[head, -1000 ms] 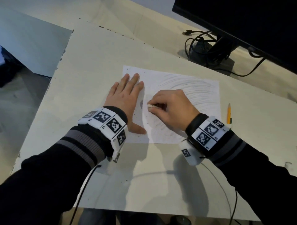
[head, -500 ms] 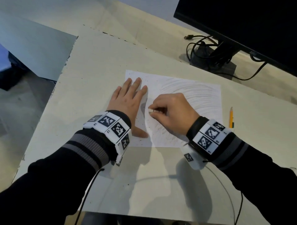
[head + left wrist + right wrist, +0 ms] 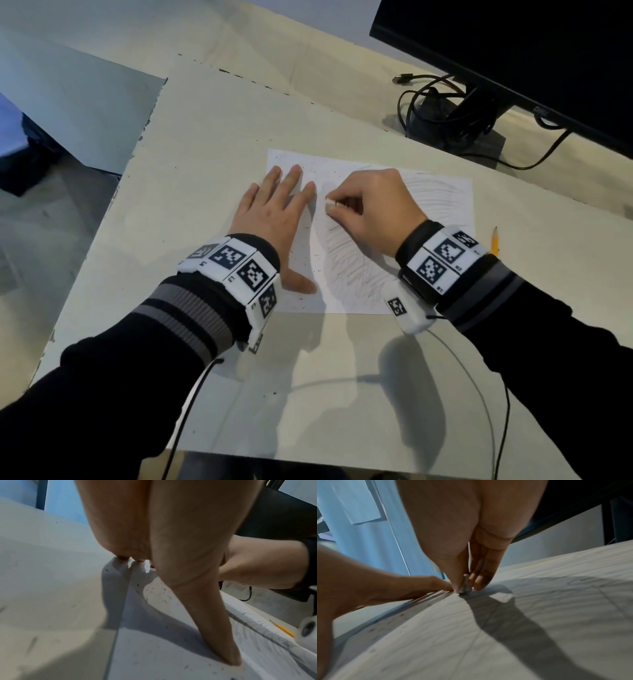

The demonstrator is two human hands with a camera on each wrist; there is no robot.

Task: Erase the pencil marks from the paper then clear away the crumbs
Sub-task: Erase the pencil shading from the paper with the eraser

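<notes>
White eraser (image 3: 329, 204) pinched in R hand (image 3: 371, 209), rubbing paper (image 3: 442, 202); L hand (image 3: 274, 219) flat, pressing paper.

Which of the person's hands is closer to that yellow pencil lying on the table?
Right. The right hand works mid-sheet, its wrist just beside the pencil; the left hand lies flat on the paper's far side.

Head looks down; wrist views close, sharing paper (image 3: 442, 198).
</notes>
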